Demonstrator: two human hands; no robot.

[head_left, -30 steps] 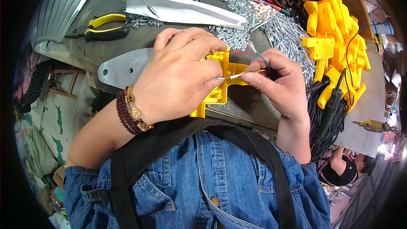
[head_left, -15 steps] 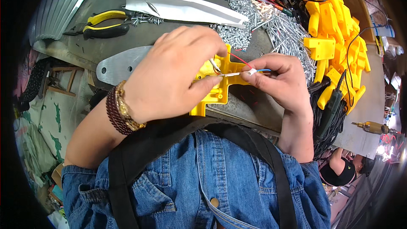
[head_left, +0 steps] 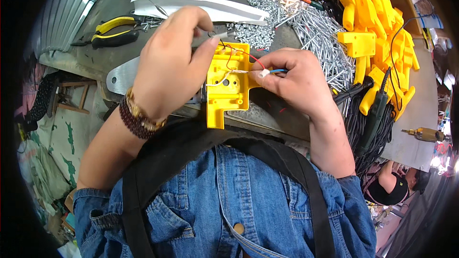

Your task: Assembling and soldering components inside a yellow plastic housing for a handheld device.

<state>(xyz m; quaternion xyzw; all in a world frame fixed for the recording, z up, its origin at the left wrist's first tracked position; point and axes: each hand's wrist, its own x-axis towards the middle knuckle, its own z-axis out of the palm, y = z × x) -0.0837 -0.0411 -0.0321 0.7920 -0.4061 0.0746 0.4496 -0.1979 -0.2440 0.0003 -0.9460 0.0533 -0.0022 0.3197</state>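
Fingers [head_left: 271, 60] of the right hand [head_left: 296, 79] narrow to a pinch, thumb and forefinger closed on a small white connector [head_left: 263, 73]. Landmark: open yellow housing [head_left: 215, 117], on the worktop [head_left: 265, 102] between both hands. Connector sits just off the housing's right edge; blue wire [head_left: 278, 71] beside it at the fingers, red wire [head_left: 255, 59] arching from it over the housing. Left hand [head_left: 174, 57] at the housing's upper left, thumb and forefinger slightly parted near a pale sleeve [head_left: 220, 35] (cannot tell whether it is gripped). Metal plate [head_left: 118, 80] left of the housing, partly behind the left hand. Pliers [head_left: 114, 32] beyond, up and left; loose screws [head_left: 315, 38] up and right; heaped yellow parts [head_left: 370, 7] farther right.
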